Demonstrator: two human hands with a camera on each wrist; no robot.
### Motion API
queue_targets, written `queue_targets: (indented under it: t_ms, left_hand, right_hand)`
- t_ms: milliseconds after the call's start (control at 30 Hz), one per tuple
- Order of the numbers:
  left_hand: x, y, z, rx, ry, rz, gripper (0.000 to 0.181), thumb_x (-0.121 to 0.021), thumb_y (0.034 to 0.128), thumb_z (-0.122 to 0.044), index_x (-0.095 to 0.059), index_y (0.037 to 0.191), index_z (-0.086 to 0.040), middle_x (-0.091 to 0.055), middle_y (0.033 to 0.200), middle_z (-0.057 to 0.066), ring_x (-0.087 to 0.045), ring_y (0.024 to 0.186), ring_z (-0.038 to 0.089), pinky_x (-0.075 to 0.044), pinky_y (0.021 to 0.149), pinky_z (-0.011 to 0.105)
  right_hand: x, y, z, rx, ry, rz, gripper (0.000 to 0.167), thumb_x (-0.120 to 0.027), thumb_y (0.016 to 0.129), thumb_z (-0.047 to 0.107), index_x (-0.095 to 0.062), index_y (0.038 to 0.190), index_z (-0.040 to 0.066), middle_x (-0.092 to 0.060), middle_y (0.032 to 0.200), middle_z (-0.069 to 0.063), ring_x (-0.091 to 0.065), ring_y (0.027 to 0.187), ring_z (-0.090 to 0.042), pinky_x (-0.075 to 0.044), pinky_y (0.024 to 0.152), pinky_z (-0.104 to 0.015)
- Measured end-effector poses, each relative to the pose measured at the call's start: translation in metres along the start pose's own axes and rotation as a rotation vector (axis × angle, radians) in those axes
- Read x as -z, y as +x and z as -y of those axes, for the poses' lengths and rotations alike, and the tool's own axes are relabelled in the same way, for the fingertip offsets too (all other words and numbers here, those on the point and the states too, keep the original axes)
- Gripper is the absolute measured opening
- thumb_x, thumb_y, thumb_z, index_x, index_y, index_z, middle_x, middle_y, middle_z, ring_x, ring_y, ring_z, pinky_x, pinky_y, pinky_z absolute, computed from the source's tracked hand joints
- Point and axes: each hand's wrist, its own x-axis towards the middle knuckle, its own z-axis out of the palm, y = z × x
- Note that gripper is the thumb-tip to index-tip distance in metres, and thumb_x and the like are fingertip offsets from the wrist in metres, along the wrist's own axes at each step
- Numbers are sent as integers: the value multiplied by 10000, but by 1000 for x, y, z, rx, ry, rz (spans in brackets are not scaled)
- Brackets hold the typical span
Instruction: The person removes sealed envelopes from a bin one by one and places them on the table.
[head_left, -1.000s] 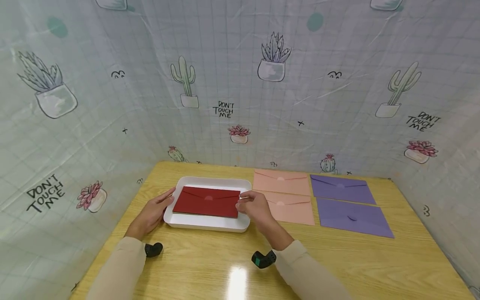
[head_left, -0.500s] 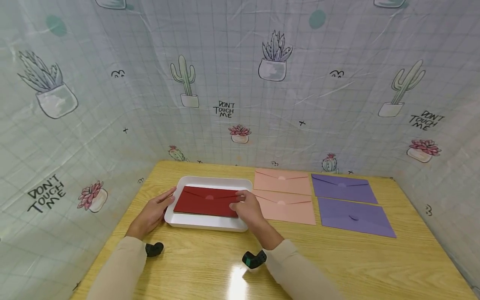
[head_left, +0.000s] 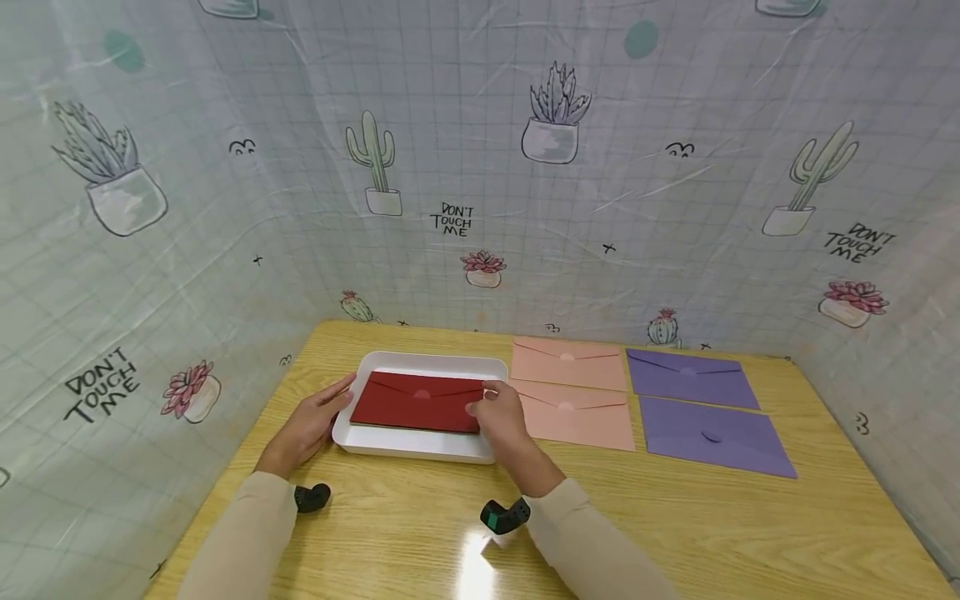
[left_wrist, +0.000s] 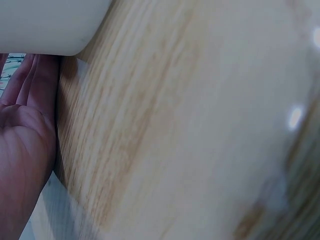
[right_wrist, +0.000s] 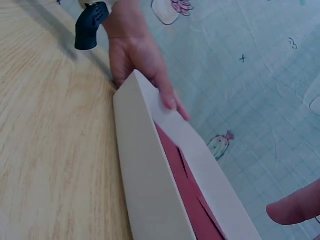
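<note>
A white tray [head_left: 408, 447] stands on the table, with a dark red envelope [head_left: 416, 404] lying flat inside it. A thin greenish edge shows beneath the envelope. My left hand [head_left: 303, 429] holds the tray's left end, its thumb at the rim and its fingers along the outside. In the left wrist view, those fingertips are hidden behind the tray's wall [left_wrist: 50, 25]. My right hand [head_left: 506, 425] is at the envelope's right edge, thumb and fingers apart; contact cannot be made out. In the right wrist view, one fingertip [right_wrist: 287, 209] shows clear of the tray.
To the tray's right lie a far pink envelope [head_left: 562, 367] and a near pink envelope [head_left: 581, 425]. Further right are a far purple envelope [head_left: 693, 387] and a near purple envelope [head_left: 716, 442]. A patterned curtain [head_left: 555, 275] borders the wooden table [head_left: 600, 542].
My right hand has shifted left and slightly down, its thumb now over the red envelope's right end. My left hand stays at the tray; tray and envelopes keep their places.
</note>
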Motion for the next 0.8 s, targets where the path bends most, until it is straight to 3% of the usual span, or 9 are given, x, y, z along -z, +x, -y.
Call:
queue_targets:
  t_ms: [167, 333, 500, 800]
  left_hand:
    - [0, 2, 1, 2, -10, 4, 592, -438, 1137, -294, -207, 1679, -241, -35, 1775, 76, -58, 1643, 328, -202, 1314, 527]
    - [1, 3, 2, -3, -9, 1, 592, -436, 1137, -277, -205, 1679, -222, -37, 1775, 80, -64, 1642, 328, -197, 1315, 522]
    - [-1, 4, 2, -13, -6, 1, 606, -456, 1130, -296, -208, 1678, -219, -33, 1776, 90, -64, 1641, 336, -190, 1314, 520]
    - [-3, 3, 1, -8, 5, -17, 588, -445, 1135, -271, -223, 1677, -215, -50, 1776, 74, -65, 1644, 304, -185, 1324, 500]
  right_hand:
    - [8, 0, 1, 22, 6, -37, 486, -708, 905, 34, -617, 1363, -99, -643, 1387, -260, -603, 1327, -388, -526, 1122, -505]
    - [13, 3, 1, 29, -5, -97, 316, -770, 888, 51, -738, 1180, -69, -745, 1156, -205, -729, 1055, -275, -628, 953, -413]
    - [15, 8, 1, 21, 24, -85, 236, -805, 867, 22, -762, 1077, -76, -720, 1109, -221, -778, 844, -219, -665, 788, -329]
    - [14, 17, 3, -58, 2, -43, 172, -795, 887, 35, -761, 1035, -46, -760, 1078, -191, -797, 934, -303, -654, 718, -269]
